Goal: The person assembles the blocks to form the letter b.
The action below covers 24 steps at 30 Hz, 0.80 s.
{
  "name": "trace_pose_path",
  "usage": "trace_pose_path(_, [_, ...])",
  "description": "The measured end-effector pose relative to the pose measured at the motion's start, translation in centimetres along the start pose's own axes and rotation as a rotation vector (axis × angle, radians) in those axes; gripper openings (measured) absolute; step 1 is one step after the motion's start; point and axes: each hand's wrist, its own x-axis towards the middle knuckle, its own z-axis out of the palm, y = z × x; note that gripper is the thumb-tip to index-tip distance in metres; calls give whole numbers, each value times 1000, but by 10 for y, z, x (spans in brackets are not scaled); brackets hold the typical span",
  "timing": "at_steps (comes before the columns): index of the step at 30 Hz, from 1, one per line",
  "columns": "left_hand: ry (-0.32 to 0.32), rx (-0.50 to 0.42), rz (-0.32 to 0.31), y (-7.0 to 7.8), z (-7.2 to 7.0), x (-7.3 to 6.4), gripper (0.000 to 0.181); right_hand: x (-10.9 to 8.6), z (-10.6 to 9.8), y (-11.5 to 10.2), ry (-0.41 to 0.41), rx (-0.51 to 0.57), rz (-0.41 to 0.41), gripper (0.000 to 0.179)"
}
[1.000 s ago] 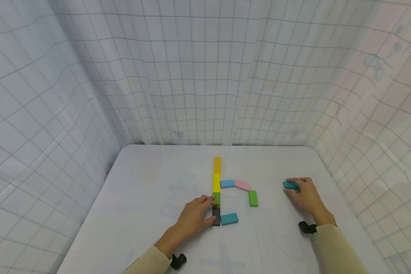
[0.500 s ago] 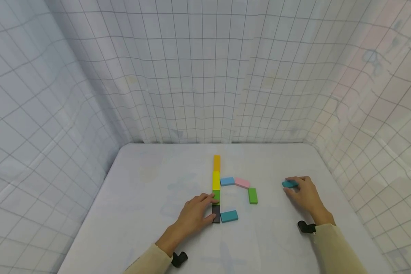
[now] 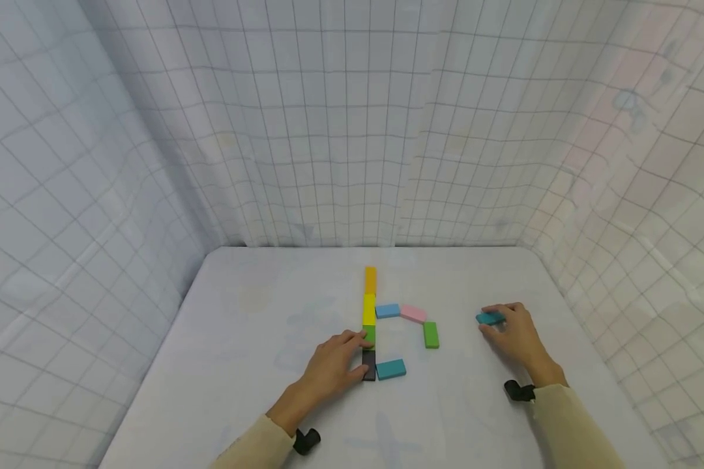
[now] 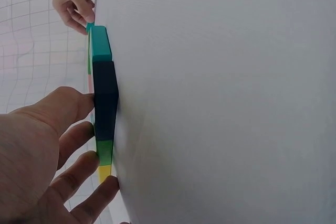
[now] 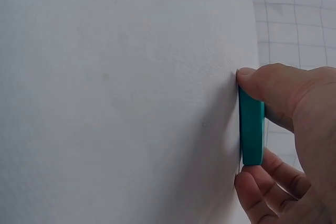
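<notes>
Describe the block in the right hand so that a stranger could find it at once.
On the white table, look right of the coloured row of blocks. The right hand pinches a teal block there. It alone lies apart from the others.

Nine blocks are counted on the counter (image 3: 258, 326): two green (image 3: 431, 334) (image 3: 369, 334), two teal (image 3: 390, 369) (image 3: 490, 318), one orange (image 3: 371, 279), one yellow (image 3: 369, 309), one blue (image 3: 388, 311), one pink (image 3: 413, 314), one black (image 3: 369, 365). Two hands (image 3: 331, 366) (image 3: 513, 332) are seen.

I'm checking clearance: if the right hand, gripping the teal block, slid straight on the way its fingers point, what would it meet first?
Probably the green block, though the right hand may pass just beyond it; depth is unclear.
</notes>
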Motion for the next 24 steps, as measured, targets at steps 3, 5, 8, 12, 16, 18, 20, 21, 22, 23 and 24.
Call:
trace_pose_path(3, [2, -8, -1, 0, -2, 1, 47, 0, 2, -1, -12, 6, 9, 41])
trace_pose_path(5, [-1, -3, -4, -1, -2, 1, 47, 0, 2, -3, -20, 10, 16, 41])
trace_pose_path(8, [-3, -1, -9, -2, -1, 1, 46, -2, 3, -5, -34, 11, 20, 41])
trace_pose_path(12, [0, -1, -5, -2, 0, 1, 46, -6, 4, -11, -36, 7, 19, 41])
trace_pose_path(16, [4, 6, 5, -1, 0, 0, 47, -11, 6, -17, -44, 2, 32, 41])
trace_pose_path(18, [4, 7, 3, -1, 1, -1, 46, -12, 7, -20, -46, 0, 37, 41])
trace_pose_path(20, [6, 12, 6, -1, 1, -1, 47, -13, 8, -24, -42, -1, 37, 42])
trace_pose_path(21, [7, 14, 5, -1, 2, -1, 47, -13, 8, -26, -38, -1, 32, 41])
trace_pose_path(22, [8, 18, 6, -1, 2, 0, 47, -14, 9, -28, -33, 2, 29, 41])
trace_pose_path(23, [7, 19, 3, -1, 2, 0, 47, -14, 9, -30, -28, 6, 24, 42])
trace_pose_path(24, [11, 21, 7, -1, 1, 1, 47, -14, 9, -32, -22, 7, 18, 42])
